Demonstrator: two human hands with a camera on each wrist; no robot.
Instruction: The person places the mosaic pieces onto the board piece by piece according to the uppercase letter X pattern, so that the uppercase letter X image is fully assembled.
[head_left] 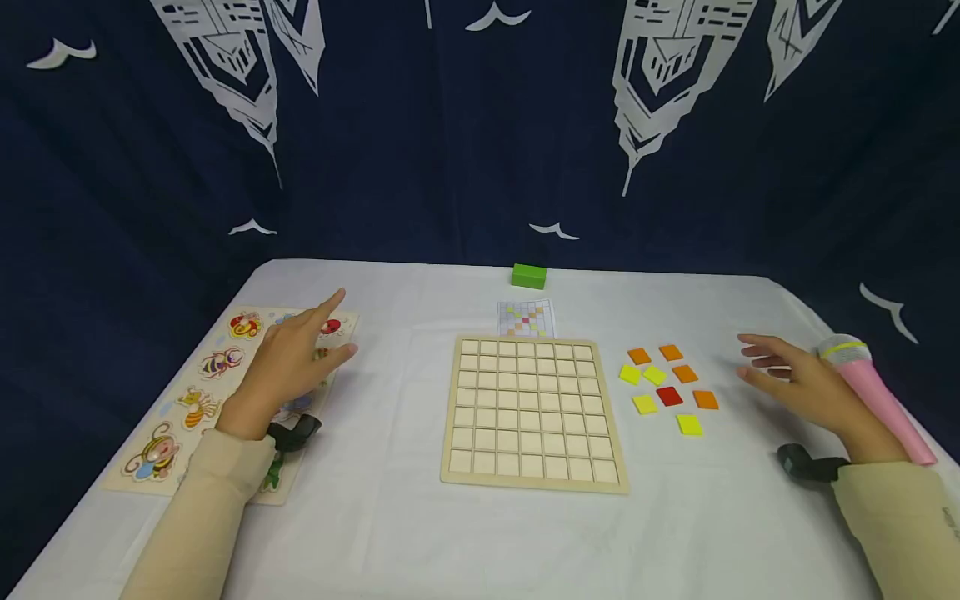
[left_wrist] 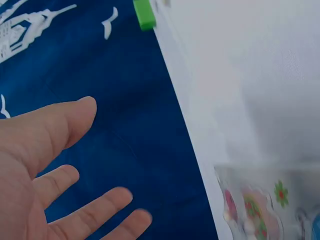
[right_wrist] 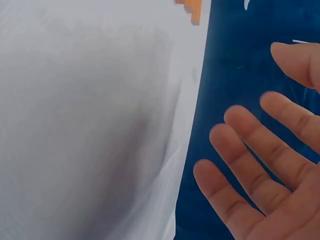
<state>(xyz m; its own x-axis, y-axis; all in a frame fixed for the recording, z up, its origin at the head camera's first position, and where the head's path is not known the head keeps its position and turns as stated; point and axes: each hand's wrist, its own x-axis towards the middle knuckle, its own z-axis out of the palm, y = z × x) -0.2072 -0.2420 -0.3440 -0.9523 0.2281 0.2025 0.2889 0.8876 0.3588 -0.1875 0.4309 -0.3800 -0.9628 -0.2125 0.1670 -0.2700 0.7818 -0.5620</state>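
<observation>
My left hand (head_left: 288, 358) hovers over an insect picture puzzle board (head_left: 180, 433), its fingers spread and holding nothing. In the left wrist view the same hand (left_wrist: 65, 180) shows thumb and fingers apart. My right hand (head_left: 795, 379), empty with fingers extended, is between the loose colored tiles and a pink toy microphone (head_left: 885, 408). Its fingers spread apart in the right wrist view too. Nearest to it lie orange tiles (head_left: 706, 400), yellow tiles (head_left: 689, 425) and one red tile (head_left: 670, 396). Left of these is a wooden grid board (head_left: 537, 487) with square cells.
Behind the grid board lies a small printed pattern card (head_left: 525, 318) with colored squares. A green block (head_left: 528, 276) stands at the back edge of the white-covered table (head_left: 390, 533). A dark blue curtain (head_left: 450, 150) with white prints hangs behind.
</observation>
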